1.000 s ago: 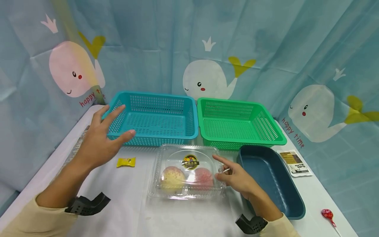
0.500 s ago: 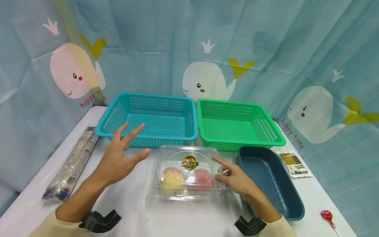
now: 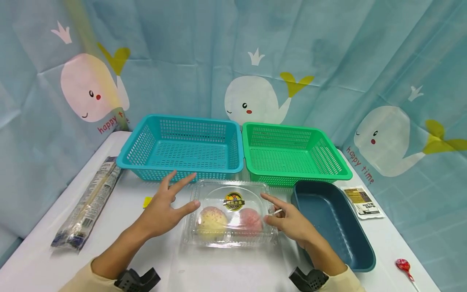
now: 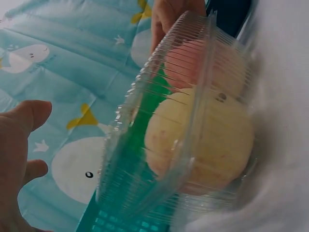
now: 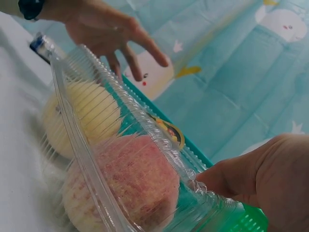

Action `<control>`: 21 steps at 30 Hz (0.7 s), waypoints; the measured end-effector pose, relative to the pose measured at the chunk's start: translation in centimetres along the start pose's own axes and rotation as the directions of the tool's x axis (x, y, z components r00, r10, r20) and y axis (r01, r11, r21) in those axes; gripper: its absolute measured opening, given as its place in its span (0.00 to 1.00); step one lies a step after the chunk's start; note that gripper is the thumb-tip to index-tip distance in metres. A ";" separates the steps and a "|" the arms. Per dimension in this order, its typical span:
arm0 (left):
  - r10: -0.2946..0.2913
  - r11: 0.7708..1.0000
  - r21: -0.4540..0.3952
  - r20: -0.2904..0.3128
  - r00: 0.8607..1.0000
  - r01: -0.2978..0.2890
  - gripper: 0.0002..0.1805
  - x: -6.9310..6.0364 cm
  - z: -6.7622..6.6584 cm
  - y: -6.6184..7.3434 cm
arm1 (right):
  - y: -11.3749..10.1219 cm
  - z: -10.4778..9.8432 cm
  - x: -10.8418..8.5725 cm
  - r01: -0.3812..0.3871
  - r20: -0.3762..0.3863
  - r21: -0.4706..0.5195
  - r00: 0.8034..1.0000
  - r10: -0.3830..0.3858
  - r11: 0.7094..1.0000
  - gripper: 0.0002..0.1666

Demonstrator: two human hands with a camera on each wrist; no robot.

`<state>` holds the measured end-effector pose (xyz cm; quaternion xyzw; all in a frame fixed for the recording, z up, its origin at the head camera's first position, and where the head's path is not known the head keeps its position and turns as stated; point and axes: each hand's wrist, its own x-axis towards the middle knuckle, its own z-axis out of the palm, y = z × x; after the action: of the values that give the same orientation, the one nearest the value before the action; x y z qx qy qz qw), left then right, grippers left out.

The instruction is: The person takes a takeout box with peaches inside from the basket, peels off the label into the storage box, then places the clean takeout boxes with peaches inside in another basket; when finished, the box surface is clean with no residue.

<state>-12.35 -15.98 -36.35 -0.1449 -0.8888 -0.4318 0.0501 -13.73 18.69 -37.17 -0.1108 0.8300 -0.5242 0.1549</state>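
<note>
Right hand [image 3: 292,221]: narrow grip, thumb and curled fingers pinching the right edge of the clear container [image 3: 233,217], index finger stretched along the lid. Exact finger contact under the rim: can't tell.

Left hand [image 3: 162,215]: wide, fingers and thumb spread, holding nothing. Thumb tip sits just beside the container's left edge; left wrist view shows a gap.

Container is on the table between both hands, lid closed. Inside: pink ball [image 3: 251,221] nearer the right grip, yellow ball [image 3: 212,224] nearer the left hand.

Dark blue tray [image 3: 332,219] just right of the right grip. Yellow packet [image 3: 147,202] behind the left hand, partly hidden. Blue basket [image 3: 191,152] beyond the left hand, green basket [image 3: 284,160] beyond the right.
</note>
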 end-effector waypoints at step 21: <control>-0.055 0.998 -0.001 0.135 0.989 0.056 0.36 0.3 3.1 -1.8 | 0.0 0.0 0.0 0.008 0.011 -0.024 1.000 -0.008 1.000 0.37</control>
<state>-13.04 -14.57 -39.55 -0.1491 -0.8929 -0.4244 -0.0223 -13.76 18.68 -37.19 -0.1190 0.8349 -0.5142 0.1561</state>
